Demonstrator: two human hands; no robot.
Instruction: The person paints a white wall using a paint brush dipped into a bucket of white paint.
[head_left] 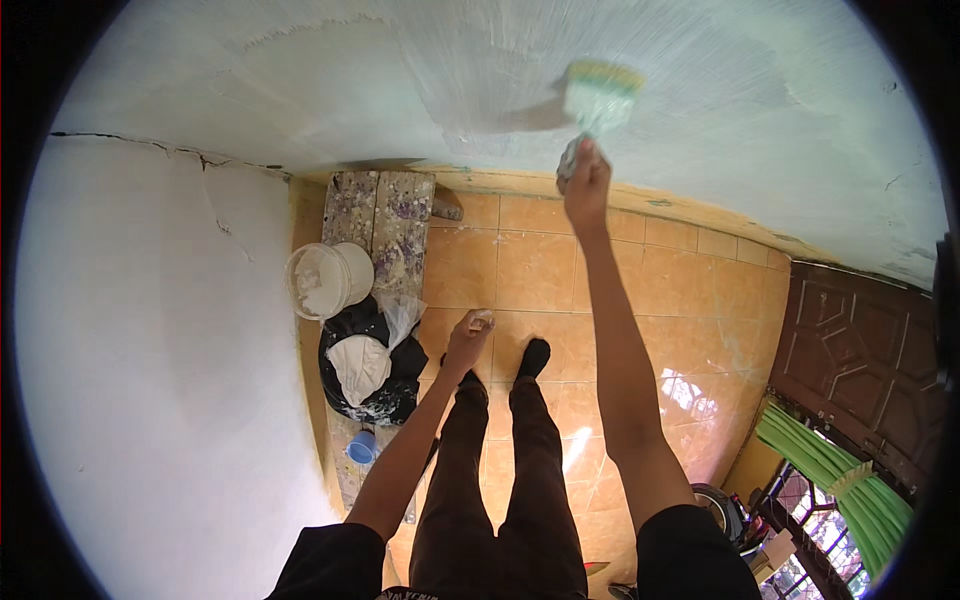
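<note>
1 brush (pixel 600 98) in the right hand (pixel 588 182) has open wall (pixel 720 110) alongside.

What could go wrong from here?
1. Any wet coating on the wide brush, held by the right hand at the pale wall, might drip onto the shiny tile floor and leave it slippery.
2. The white bucket and blue cup share the narrow bench; a bump might tip either.
</note>
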